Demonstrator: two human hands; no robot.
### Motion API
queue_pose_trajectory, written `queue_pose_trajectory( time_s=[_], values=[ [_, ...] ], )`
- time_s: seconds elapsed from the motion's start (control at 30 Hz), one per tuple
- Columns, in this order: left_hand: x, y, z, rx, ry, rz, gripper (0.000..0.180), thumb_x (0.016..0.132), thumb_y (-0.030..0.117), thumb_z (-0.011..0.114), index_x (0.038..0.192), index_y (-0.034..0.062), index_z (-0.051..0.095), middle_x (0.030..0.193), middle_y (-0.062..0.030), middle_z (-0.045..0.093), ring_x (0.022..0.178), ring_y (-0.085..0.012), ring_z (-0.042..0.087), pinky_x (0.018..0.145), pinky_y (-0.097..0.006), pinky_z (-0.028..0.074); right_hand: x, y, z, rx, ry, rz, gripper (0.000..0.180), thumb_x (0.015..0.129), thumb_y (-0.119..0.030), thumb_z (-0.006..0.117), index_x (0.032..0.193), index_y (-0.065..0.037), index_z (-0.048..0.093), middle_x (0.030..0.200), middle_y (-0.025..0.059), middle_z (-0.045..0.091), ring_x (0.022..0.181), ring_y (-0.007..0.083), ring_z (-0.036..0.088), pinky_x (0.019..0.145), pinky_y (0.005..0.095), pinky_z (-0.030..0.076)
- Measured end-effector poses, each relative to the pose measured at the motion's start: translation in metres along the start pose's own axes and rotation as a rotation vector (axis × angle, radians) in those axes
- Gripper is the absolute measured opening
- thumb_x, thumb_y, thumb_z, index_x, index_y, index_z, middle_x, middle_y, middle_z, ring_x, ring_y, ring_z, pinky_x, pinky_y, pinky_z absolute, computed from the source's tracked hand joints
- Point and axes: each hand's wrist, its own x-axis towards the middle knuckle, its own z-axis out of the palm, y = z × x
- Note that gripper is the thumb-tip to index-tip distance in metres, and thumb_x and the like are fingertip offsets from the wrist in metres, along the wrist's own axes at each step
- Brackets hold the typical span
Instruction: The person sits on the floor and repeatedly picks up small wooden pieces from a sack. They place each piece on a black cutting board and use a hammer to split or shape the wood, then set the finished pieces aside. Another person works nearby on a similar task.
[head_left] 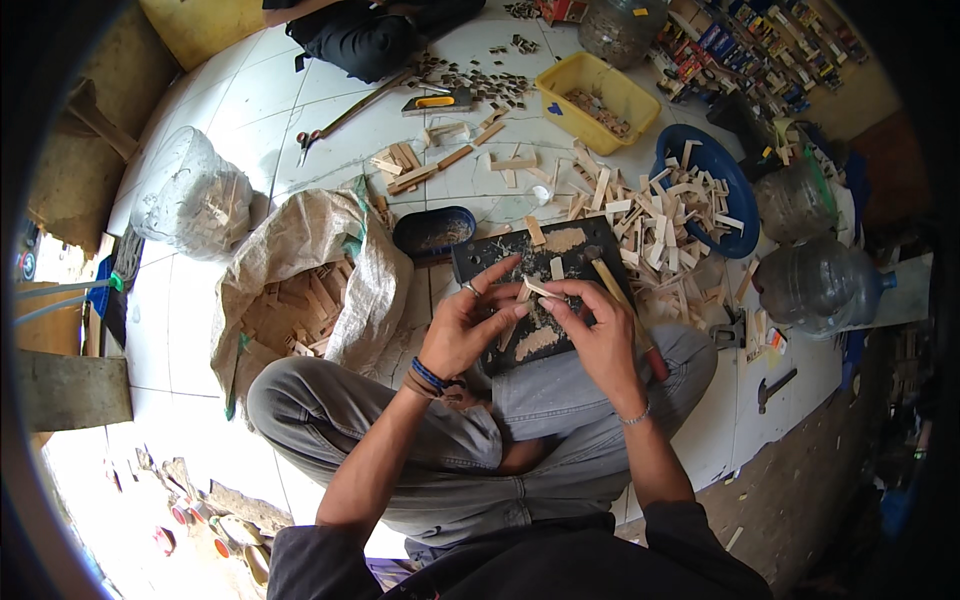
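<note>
Pinching small wooden strips [541, 289] thumb-to-finger above black board [490, 250], left hand [458, 328], right hand [606, 335] close, likely for control; strip pile [650, 225] beyond board, seemingly for reach.

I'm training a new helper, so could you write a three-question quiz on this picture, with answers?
1. Multiple choice: what does the large blue basin on the person's right hold? (a) a hammer (b) wood strips (c) bottles
2. True or false: the scissors lie inside the yellow tub.
3. Fill in: the left hand and right hand hold light wood pieces over a ____ board.
Key: 1 b; 2 false; 3 black.
</note>
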Motion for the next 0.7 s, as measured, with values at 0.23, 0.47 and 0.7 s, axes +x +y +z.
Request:
queue_pose_trajectory(
  time_s=[0.23,0.47,0.7],
  values=[
    [0.0,0.021,-0.017,0.48,-0.214,0.195,0.046,0.092,-0.006,0.068,0.132,0.0142,0.073,0.147,-0.0123,0.062,0.13,-0.029,0.061,0.108,-0.04,0.051,0.01,0.039,0.004,0.461,-0.079,0.341,0.022,0.099,-0.017,0.074,0.116,-0.004,0.075,0.104,-0.0019,0.074,0.083,0.003,0.06,0.069,0.0194,0.045],
    [0.002,0.04,-0.021,0.765,-0.331,0.425,0.038,0.087,0.013,0.076,0.124,0.0142,0.077,0.131,-0.0059,0.073,0.133,-0.0318,0.06,0.11,-0.044,0.047,0.011,0.05,0.005,0.708,-0.188,0.62,0.023,0.101,-0.024,0.072,0.118,-0.01,0.071,0.107,-0.0034,0.073,0.09,0.0023,0.062,0.071,0.0205,0.045],
    [0.0,0.023,-0.018,0.717,-0.052,0.096,0.036,0.092,0.01,0.077,0.128,0.0087,0.071,0.115,-0.0129,0.077,0.101,-0.0272,0.077,0.089,-0.036,0.058,0.003,0.053,-0.002,0.675,-0.034,0.539,0.023,0.103,-0.025,0.07,0.12,-0.009,0.069,0.108,-0.0008,0.072,0.095,0.0054,0.064,0.072,0.0231,0.046]
  ],
)
